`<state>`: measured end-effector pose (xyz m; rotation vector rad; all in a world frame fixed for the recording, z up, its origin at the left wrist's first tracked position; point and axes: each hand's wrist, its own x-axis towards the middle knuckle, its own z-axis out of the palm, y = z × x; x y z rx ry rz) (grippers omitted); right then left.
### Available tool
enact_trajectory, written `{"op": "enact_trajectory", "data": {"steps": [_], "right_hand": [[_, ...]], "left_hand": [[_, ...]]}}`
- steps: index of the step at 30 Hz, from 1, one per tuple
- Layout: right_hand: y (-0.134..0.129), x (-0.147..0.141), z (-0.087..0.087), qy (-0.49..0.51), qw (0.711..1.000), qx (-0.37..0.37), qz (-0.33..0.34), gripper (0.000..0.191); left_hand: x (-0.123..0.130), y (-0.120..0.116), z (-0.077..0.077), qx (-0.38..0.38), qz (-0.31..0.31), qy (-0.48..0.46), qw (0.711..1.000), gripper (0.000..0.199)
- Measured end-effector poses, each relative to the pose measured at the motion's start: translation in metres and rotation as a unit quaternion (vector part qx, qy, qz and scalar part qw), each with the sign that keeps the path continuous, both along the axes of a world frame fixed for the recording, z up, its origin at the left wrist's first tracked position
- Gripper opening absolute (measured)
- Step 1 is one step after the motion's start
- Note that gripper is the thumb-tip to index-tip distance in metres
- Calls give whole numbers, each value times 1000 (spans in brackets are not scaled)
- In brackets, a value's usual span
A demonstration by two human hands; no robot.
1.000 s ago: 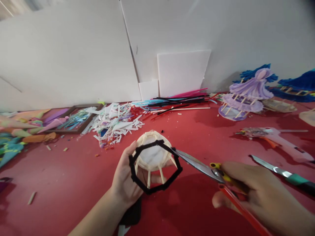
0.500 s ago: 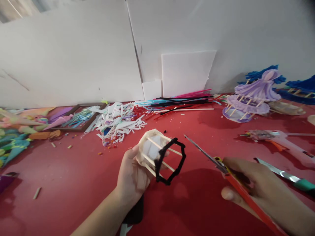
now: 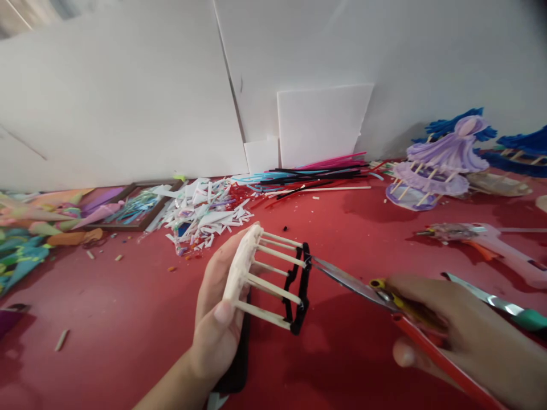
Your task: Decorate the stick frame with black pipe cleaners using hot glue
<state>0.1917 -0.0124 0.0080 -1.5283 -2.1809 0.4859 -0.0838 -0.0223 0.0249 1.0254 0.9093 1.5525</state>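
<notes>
My left hand (image 3: 220, 319) holds a small craft frame (image 3: 273, 282) by its cream-coloured, clay-like base. Several pale wooden sticks run from that base to a black ring (image 3: 304, 285) on the right. The frame is tilted on its side above the table. My right hand (image 3: 453, 324) is closed around scissors (image 3: 350, 279) with yellow and red at the handles. Their blades look closed, and the tip is at or just beside the upper part of the black ring; I cannot tell if they touch.
On the red table (image 3: 141, 319) lie white scraps (image 3: 209, 208), coloured sticks (image 3: 316, 176) and colourful craft pieces (image 3: 29, 228). A purple dress-shaped model (image 3: 448, 154), a glue gun (image 3: 487, 236) and a green-handled cutter (image 3: 504, 304) are at right. A dark flat object (image 3: 237, 359) lies under my left hand.
My left hand has turned the frame so its black ring shows edge-on instead of face-on. The scissor tip has moved slightly down and left, to the ring.
</notes>
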Motion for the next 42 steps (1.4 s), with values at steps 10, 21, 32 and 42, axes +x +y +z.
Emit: {"op": "enact_trajectory", "data": {"steps": [10, 21, 32, 42], "right_hand": [[1, 2, 0, -14, 998, 13, 60, 34], [2, 3, 2, -17, 998, -28, 62, 45], [0, -1, 10, -19, 991, 108, 78, 49], [4, -4, 7, -10, 984, 176, 22, 47]], "left_hand": [[2, 1, 4, 42, -9, 33, 999, 48], [-1, 3, 0, 87, -15, 76, 993, 44], [-8, 2, -12, 109, -35, 103, 988, 49], [9, 22, 11, -202, 77, -127, 968, 42]]}}
